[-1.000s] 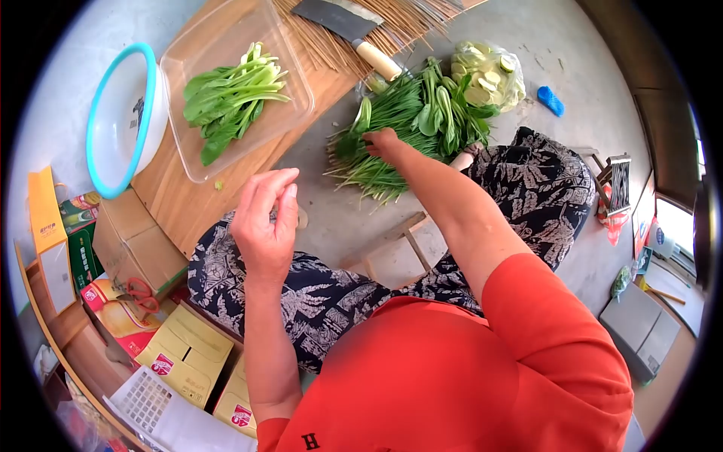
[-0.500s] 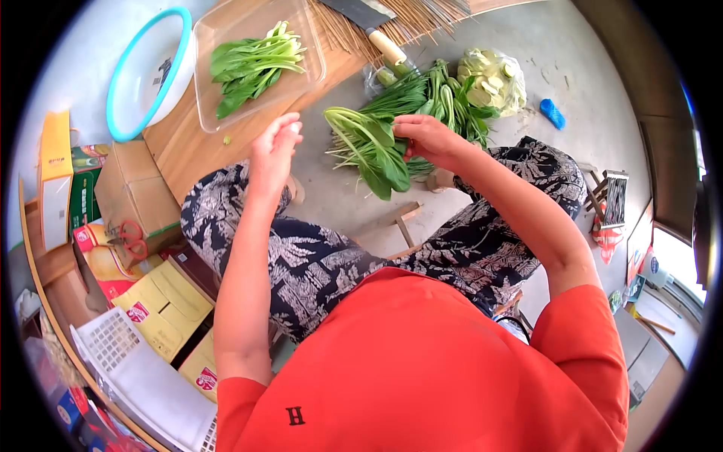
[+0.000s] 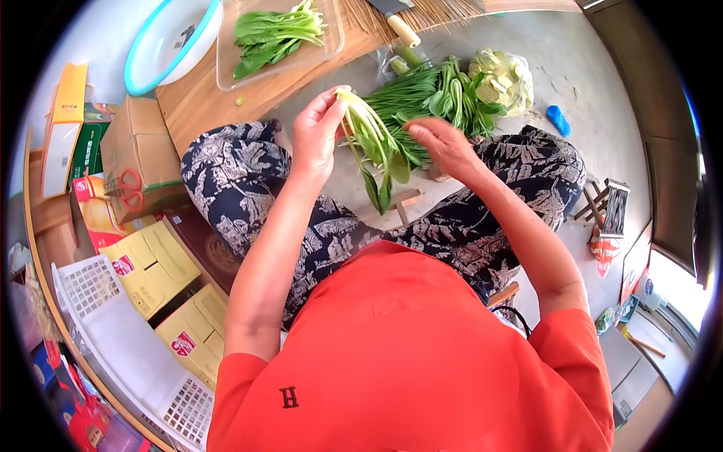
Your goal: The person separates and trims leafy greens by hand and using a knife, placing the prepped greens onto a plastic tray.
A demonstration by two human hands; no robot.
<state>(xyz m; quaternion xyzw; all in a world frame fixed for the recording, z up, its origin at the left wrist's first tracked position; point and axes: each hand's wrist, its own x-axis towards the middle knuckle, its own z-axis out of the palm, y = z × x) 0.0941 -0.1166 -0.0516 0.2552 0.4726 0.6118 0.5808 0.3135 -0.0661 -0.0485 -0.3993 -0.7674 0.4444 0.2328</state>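
Note:
My left hand [image 3: 317, 135] is closed around the pale stem ends of a bunch of leafy greens [image 3: 374, 142], held up in front of my knees. Its leaves hang down and to the right. My right hand [image 3: 446, 148] is just right of those leaves, slightly blurred, its fingers stretched towards them and nothing visibly gripped. Behind it, a pile of greens [image 3: 452, 94] lies on the floor. Several more stalks of greens [image 3: 277, 34] rest in a clear plastic tray [image 3: 226, 71] on the wooden table.
A white basin with a blue rim [image 3: 135, 71] stands left of the tray. A cleaver [image 3: 403, 30] lies among thin sticks at the table edge. A bag of pale slices [image 3: 503, 81] and a blue object [image 3: 558, 120] are on the floor. Red-handled scissors [image 3: 130, 190] hang by a cardboard box [image 3: 143, 143].
The bunch of greens has passed from my right hand to my left, which now grips its stems. My left hand has moved right; my right hand has drawn slightly away. The view has shifted.

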